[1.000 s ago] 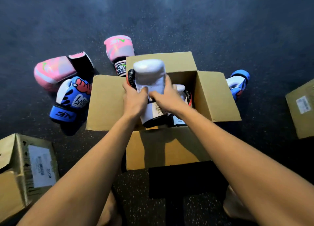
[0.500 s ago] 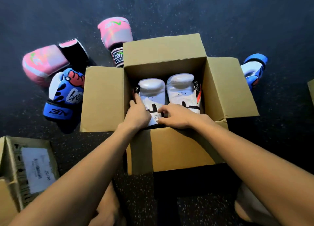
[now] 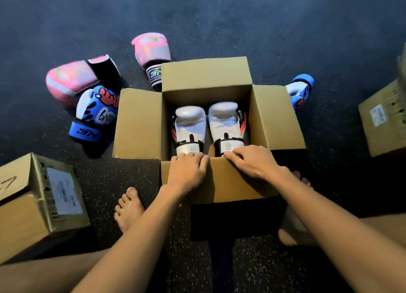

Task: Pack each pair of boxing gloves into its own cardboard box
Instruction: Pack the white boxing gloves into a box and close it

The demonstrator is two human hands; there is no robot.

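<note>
**White pair sits in the open box, both hands on its near rim**

The open cardboard box (image 3: 222,182) stands on the dark speckled floor (image 3: 219,17) at the centre of the view, with its side and far flaps spread outward. Inside it two white boxing gloves lie side by side and just touching: the left white glove (image 3: 190,125) and the right white glove (image 3: 224,121). Their padded ends point to 12 o'clock and their cuffs to 6 o'clock, against the near wall.

The left hand (image 3: 186,171) grips the near rim, its fingers hooked over the edge just below the left glove's cuff. The right hand (image 3: 250,160) rests on the same rim with its fingers loosely laid along it, holding nothing – the fingertips touch the right glove's cuff.

Around the box, on the floor:
- At 10 o'clock lies a pink glove (image 3: 70,81) on its side. A second pink glove (image 3: 151,48) at 11 o'clock has its cuff against the far flap.
- At 9 o'clock a blue cartoon-print glove (image 3: 94,116) sits just beside the left flap, touching the first pink glove.
- At 2 o'clock its blue partner (image 3: 299,90) is partly hidden behind the right flap.
- At 8 o'clock stands a closed labelled carton (image 3: 33,204), and at 3 o'clock another closed carton (image 3: 382,121), cut off by the frame edge.

A bare left foot (image 3: 129,209) and a bare right foot (image 3: 294,226) stand on either side of the box's near end – the right one is largely behind the forearm.
</note>
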